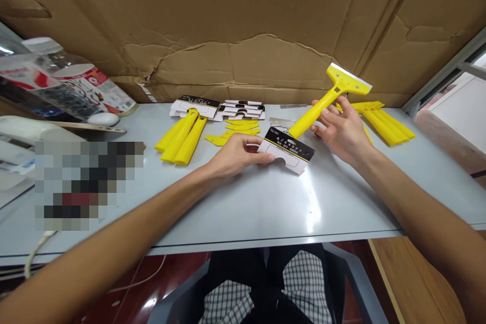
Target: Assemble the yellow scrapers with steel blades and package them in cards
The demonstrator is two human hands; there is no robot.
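Hands: left hand (235, 156) nearly closed, pinching black-topped white cardboard backing card (286, 154) just above pale grey worktop (266, 202) | right hand (341, 131) fingers curled, gripping yellow plastic scraper (312, 116) raised far right

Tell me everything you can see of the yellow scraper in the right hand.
The yellow scraper is T-shaped: a long, glossy plastic grip, a wide head, and a thin, pale, metal-looking blade along the head's far edge. It looks intact. It is held tilted above the grey table, head up, its grip against the fingers of the right hand, touching nothing else.
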